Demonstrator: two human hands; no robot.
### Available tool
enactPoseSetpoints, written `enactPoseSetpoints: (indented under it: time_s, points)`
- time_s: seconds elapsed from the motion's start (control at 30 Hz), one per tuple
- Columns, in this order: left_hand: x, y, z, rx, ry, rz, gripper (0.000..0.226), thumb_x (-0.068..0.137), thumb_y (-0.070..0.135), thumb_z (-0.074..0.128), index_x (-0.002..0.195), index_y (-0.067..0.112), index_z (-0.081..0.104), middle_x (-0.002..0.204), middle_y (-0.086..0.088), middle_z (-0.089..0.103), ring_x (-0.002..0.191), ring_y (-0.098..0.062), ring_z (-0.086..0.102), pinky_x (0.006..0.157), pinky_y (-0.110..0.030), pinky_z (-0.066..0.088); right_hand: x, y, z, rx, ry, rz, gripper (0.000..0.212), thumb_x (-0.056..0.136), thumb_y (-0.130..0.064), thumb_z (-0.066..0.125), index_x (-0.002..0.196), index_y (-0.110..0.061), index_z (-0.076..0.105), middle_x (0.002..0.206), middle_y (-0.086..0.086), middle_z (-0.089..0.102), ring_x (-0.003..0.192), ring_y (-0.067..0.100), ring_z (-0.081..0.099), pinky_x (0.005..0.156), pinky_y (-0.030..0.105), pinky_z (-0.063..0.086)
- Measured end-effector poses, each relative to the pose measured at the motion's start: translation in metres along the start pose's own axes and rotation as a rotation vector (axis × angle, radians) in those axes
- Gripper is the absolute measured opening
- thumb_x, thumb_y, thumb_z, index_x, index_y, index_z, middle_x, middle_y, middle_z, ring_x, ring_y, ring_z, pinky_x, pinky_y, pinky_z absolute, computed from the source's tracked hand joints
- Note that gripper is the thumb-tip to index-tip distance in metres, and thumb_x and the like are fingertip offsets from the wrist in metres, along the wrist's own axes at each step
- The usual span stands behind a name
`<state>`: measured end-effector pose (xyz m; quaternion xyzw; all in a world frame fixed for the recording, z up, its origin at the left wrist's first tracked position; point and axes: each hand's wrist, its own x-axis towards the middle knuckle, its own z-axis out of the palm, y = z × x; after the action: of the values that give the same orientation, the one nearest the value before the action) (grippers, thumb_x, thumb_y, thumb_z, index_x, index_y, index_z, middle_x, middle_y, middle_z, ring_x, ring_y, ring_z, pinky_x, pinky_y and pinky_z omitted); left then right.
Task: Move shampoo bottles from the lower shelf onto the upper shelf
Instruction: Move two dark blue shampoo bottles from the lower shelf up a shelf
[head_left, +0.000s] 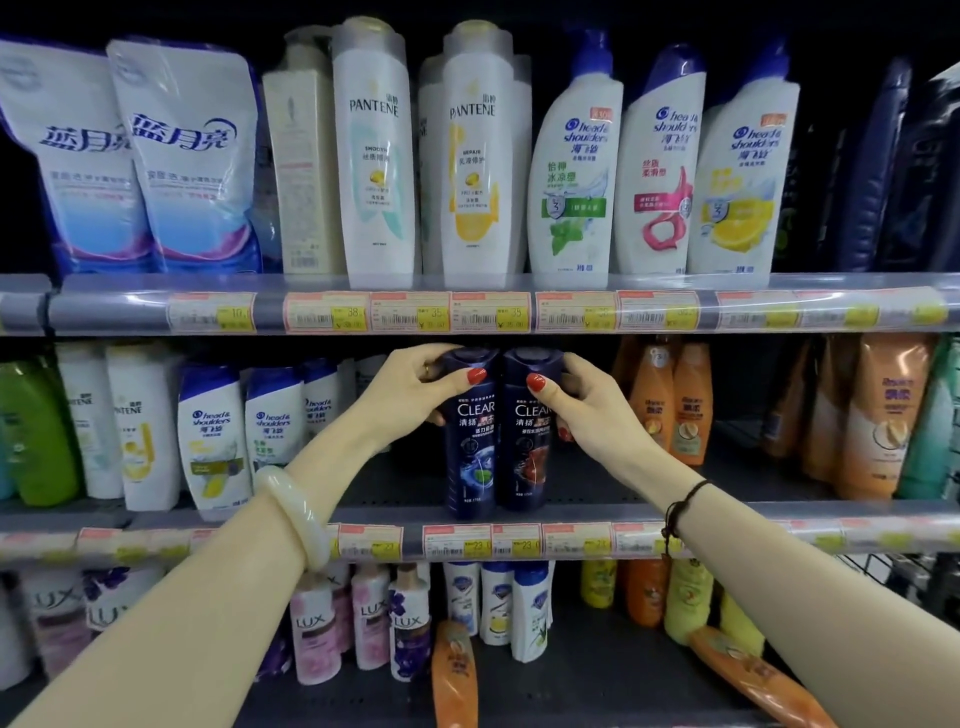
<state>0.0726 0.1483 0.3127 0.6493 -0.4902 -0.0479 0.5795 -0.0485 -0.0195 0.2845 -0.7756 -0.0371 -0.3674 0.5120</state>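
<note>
1. Far left, two white-and-blue refill pouches (135, 156) stand side by side on the upper shelf (119, 314); under them, on the lower shelf (587, 486), a green bottle (36, 431) stands beside a row of small white bottles (213, 436).
2. Further along the upper shelf stand tall white Pantene bottles (374, 156), upright and close together, at the front edge.
3. The left grip (410, 387), a bare hand with red nails and a pale bangle (293, 514) on the wrist, reaches into the lower shelf; its thumb lies across the front and its fingers curl round behind the left Clear bottle (470, 447), holding it just under the cap.
4. That dark blue bottle stands upright at the front edge of the lower shelf, touching the right Clear bottle (530, 447), its twin; I cannot tell whether either base is lifted off the shelf.
5. The right grip (582, 400), with a dark cord bracelet (680, 506) on the wrist, clasps the right Clear bottle the same way, thumb in front, fingers wrapped behind.
6. To the right, three big head & shoulders bottles (660, 161) fill the upper shelf; orange bottles (670, 405) stand below them, near the right grip.
7. On the bottom shelf are pink Lux bottles (317, 629); an orange tube (454, 675) lies flat in front.
</note>
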Motion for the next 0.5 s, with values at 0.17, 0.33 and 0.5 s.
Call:
enactPoseSetpoints:
  time_s: [0.17,0.33,0.5]
  points:
    - [-0.004,-0.017,0.003,0.003,-0.023,-0.103,0.026,0.08,0.019,0.07,0.099,0.034,0.061,0.097,0.01,0.071,0.081,-0.003,0.066,0.052,-0.017,0.051,0.003,0.004,-0.003,-0.003,-0.049,0.047,0.019,0.088,-0.019,0.061,0.104,-0.027,0.059,0.099,-0.012,0.067,0.079,-0.013,0.063,0.06,0.005,0.047]
    - [-0.017,-0.043,0.011,-0.043,-0.076,-0.21,0.034,0.079,0.014,0.071,0.107,0.028,0.058,0.101,0.007,0.069,0.086,-0.007,0.066,0.054,-0.02,0.05,-0.001,0.007,-0.011,-0.076,-0.187,0.139,0.027,0.083,-0.022,0.067,0.105,-0.034,0.057,0.101,-0.017,0.066,0.083,-0.005,0.062,0.065,0.018,0.05]
    - [-0.016,-0.048,0.012,-0.044,-0.068,-0.2,0.034,0.081,0.018,0.069,0.113,0.021,0.059,0.105,0.006,0.069,0.086,-0.006,0.066,0.054,-0.021,0.049,-0.012,0.023,-0.004,-0.098,-0.275,0.238,0.028,0.085,-0.014,0.065,0.111,-0.019,0.055,0.09,-0.006,0.066,0.053,0.0,0.059,0.046,0.017,0.045]
